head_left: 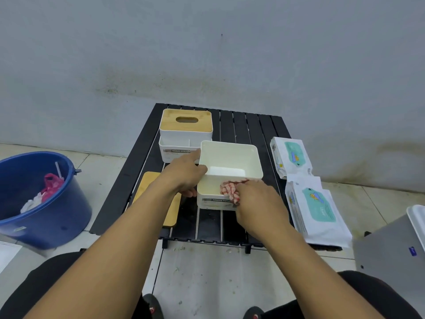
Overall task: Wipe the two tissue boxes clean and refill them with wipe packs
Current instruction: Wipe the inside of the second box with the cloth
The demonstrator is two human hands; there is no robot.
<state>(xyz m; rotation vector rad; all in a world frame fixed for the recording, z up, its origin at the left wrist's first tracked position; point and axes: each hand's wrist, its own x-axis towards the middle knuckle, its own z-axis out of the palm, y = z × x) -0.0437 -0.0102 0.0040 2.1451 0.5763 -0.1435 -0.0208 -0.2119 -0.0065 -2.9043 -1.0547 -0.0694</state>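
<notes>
An open white tissue box [230,157] without its lid stands in the middle of the low black slatted table [239,125]. My left hand [184,174] grips the box's left wall. My right hand [257,199] presses a red-and-white cloth [228,191] into the box's front compartment. A second white tissue box [181,137] with its bamboo lid on stands behind, to the left. A loose bamboo lid [149,180] lies flat on the table under my left forearm. Two wipe packs lie on the table's right side: the far wipe pack [291,156] and the near wipe pack [317,210].
A blue bucket [39,199] with plastic bags and rubbish stands on the tiled floor to the left. A grey box-like object [391,247] is at the right edge. A grey wall rises behind the table. My knees and sandals show at the bottom.
</notes>
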